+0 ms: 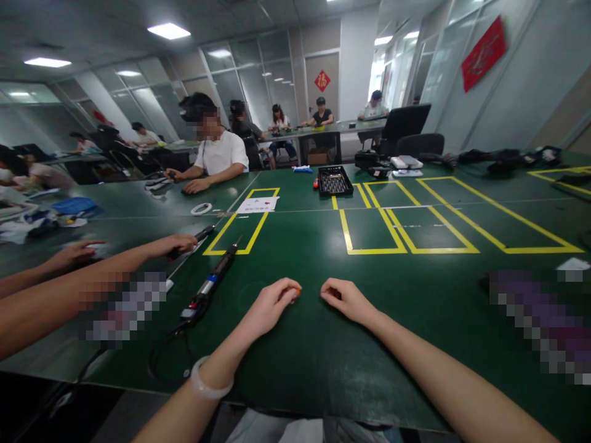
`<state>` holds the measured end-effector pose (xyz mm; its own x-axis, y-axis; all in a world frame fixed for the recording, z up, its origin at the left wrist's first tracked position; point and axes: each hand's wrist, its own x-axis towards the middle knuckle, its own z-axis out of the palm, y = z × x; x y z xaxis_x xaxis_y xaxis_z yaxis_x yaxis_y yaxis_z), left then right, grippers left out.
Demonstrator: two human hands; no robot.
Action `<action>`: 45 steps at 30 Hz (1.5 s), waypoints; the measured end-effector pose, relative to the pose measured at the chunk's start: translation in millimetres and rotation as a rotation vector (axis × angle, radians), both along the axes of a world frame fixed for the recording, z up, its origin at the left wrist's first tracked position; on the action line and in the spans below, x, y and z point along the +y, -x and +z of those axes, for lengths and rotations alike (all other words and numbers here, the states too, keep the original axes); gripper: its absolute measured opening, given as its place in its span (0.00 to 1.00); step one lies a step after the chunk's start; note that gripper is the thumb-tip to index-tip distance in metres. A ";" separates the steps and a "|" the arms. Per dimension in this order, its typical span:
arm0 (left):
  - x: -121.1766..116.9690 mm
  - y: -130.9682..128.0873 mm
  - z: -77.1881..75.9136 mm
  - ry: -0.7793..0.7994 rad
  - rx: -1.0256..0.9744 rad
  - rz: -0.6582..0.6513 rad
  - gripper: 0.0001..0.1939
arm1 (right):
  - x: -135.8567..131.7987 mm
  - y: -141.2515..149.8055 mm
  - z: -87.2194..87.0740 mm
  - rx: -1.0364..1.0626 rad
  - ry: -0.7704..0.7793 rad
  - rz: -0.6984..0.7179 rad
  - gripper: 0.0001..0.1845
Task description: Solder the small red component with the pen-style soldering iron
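My left hand (274,303) rests over the green table, a bracelet on its wrist. Its fingers are curled and pinched together, and a small orange thing (297,293) shows at the fingertips; its kind is too small to tell. Across a short gap, my right hand (347,299) is closed too, with its fingers bent inward. Whatever it may hold is hidden. Left of my left hand lies an electric screwdriver (211,280) with a thin bit and a cable, touched by neither hand.
Yellow tape rectangles (376,251) mark the green table (305,369). Farther back stand a black tray of small parts (335,181) and a paper sheet (257,205). At left, a co-worker's hand (178,244) grips another dark tool. Opposite sits a person in white (221,154).
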<state>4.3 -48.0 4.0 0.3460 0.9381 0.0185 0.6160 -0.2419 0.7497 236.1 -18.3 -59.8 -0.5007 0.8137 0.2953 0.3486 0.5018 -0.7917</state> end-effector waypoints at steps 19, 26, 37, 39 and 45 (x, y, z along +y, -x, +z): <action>13.7 -45.2 -21.2 -0.080 -0.095 -0.107 0.13 | 5.4 -2.1 -2.9 0.177 0.233 -0.006 0.15; 10.0 -45.4 -23.9 -0.213 0.128 -0.070 0.11 | 6.2 -1.6 -4.5 0.245 0.293 0.020 0.16; 8.5 -9.9 -6.1 -0.229 0.194 -0.007 0.17 | 5.5 -2.7 -5.5 0.231 0.286 0.057 0.11; 9.2 20.3 -5.5 -0.287 0.266 0.097 0.22 | 5.7 -2.7 -6.3 0.220 0.285 0.050 0.11; 5.1 149.7 -23.0 -0.328 0.639 0.480 0.42 | 5.3 -0.2 -8.4 0.226 0.289 0.064 0.12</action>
<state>-145.4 -42.9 -19.0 -0.0498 0.9668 0.2508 0.9867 0.0087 0.1621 236.3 -12.9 -68.2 -0.5018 0.8487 0.1671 0.1235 0.2614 -0.9573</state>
